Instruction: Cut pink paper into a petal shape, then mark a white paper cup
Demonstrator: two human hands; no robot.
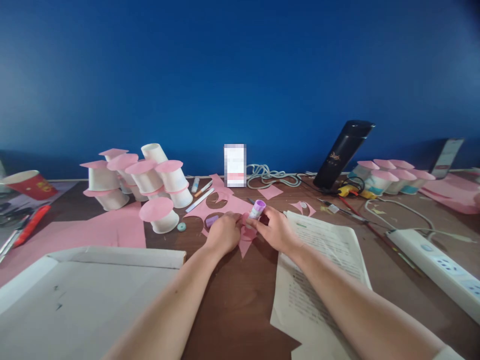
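Note:
In the middle of the brown table, my right hand (278,230) has its fingers closed around a glue stick (257,210) with a purple end that stands tilted. My left hand (225,233) is bent over a small piece of pink paper (244,247), its fingertips pinching or pressing the near side; the exact grip is partly hidden. Beside my left hand lies a purple cap (211,220). Just beyond the hands spreads a pink sheet (236,204) with round holes cut in it. A paper cup with a pink disc (156,210) on top stands to the left.
Several stacked paper cups (142,172) with pink tops stand at the back left. A white box lid (112,295) lies front left. Printed pages (326,250) are under my right forearm. A black flask (343,152), cables and a power strip (438,265) occupy the right.

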